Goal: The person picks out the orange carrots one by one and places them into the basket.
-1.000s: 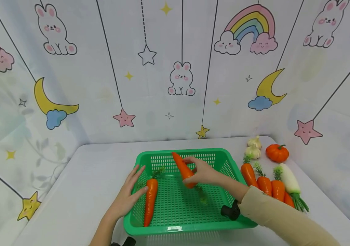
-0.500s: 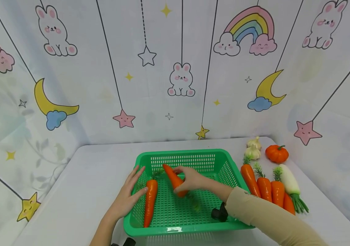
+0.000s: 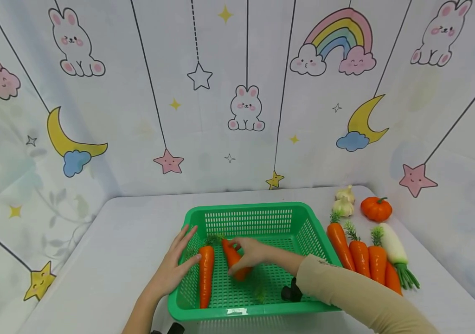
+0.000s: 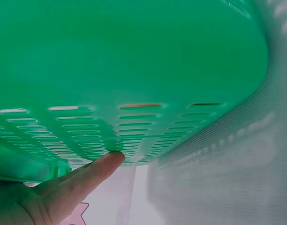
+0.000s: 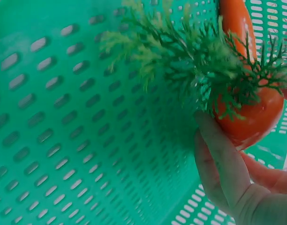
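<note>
My right hand [image 3: 255, 251] grips an orange carrot [image 3: 230, 253] inside the green plastic basket [image 3: 237, 313]. The carrot's narrow tip points away to the left, and its leafy top trails toward the near side. In the right wrist view, fingers [image 5: 223, 154] curl about the thick end of this carrot [image 5: 256, 122], beside feathery green leaves [image 5: 195, 56]. Another carrot [image 3: 206, 278] lies lengthwise along the basket's left side. My left hand [image 3: 174, 266] rests at the left rim with fairly straight fingers; the left wrist view shows a finger [image 4: 87, 180] against the slotted outer wall.
Right of the basket lie several more carrots [image 3: 358, 253], a white radish [image 3: 393, 243], garlic bulbs [image 3: 343, 204] and a small orange pumpkin [image 3: 376, 208]. A patterned cloth backdrop [image 3: 212, 116] rises behind the white table [image 3: 137, 232].
My right hand has lowered the carrot into the basket, moving left and toward me, near the other carrot. That carrot has shifted slightly. The left hand stays in place.
</note>
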`<state>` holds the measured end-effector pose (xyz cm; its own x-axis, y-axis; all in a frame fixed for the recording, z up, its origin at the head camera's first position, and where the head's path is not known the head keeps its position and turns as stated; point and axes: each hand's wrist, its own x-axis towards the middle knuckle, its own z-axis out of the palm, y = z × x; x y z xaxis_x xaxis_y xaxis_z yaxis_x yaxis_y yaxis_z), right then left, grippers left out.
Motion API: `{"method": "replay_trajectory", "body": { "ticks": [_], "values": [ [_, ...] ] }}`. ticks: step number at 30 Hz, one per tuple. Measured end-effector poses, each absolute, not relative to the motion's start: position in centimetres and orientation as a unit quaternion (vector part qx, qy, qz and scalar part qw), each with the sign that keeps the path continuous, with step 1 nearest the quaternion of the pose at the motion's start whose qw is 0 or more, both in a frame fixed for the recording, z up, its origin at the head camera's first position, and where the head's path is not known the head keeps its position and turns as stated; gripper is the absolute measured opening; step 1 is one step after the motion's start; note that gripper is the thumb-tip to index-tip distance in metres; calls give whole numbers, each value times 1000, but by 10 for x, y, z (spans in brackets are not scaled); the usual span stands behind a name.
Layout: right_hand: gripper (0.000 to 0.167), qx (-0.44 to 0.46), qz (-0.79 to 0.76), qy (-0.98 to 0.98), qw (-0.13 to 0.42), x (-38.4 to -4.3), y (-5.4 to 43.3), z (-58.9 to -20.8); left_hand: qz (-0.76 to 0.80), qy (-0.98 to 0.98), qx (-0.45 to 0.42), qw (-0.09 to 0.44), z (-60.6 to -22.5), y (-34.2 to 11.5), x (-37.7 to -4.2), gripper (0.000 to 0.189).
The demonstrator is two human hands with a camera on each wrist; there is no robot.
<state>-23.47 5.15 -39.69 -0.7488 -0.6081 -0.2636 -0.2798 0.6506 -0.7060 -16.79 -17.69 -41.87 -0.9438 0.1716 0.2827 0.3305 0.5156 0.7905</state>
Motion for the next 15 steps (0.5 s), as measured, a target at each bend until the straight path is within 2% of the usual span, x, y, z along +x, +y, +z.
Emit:
{"method": "replay_trajectory", "body": {
  "ticks": [7, 15],
  "values": [
    [72, -262, -339, 844, 322, -229, 42, -391, -471, -865, -148, 83, -418, -177, -168, 62],
    [71, -208, -401, 800, 395, -227, 37, -387, -473, -864, -148, 81, -418, -177, -168, 62]
  ]
}}
